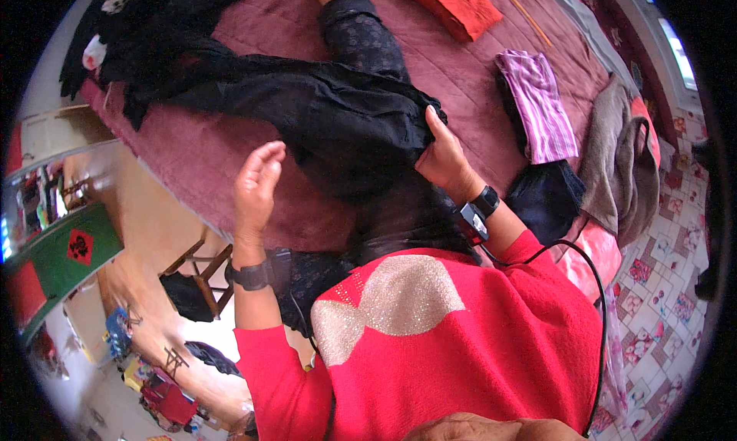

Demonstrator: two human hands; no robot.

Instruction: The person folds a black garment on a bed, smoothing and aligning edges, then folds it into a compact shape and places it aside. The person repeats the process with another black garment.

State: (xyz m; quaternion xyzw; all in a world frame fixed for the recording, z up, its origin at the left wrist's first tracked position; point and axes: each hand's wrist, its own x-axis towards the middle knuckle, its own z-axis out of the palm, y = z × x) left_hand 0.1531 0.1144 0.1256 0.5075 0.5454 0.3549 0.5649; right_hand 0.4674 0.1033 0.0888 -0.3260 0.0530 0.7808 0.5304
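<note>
A black garment (pixel 345 107) lies across my lap and the mauve bedspread (pixel 201 153). My right hand (pixel 446 153) grips its gathered edge, with the thumb on top and the fingers hidden under the cloth. To the left of the garment, my left hand (pixel 259 182) is raised with nothing in it, its fingers together and slightly bent. The garment's far end runs into a pile of black clothing (pixel 167 32), where the two cannot be told apart. One of my legs in dark patterned trousers (pixel 365 38) stretches out beyond the garment.
A folded pink-striped cloth (pixel 544 107) lies right of my right hand, near a dark folded garment (pixel 544 196) and a grey-brown garment (pixel 613 159). Farther off are an orange-red cloth (pixel 449 6) and a thin stick (pixel 524 12). A wooden stool (pixel 210 280) stands beside the bed.
</note>
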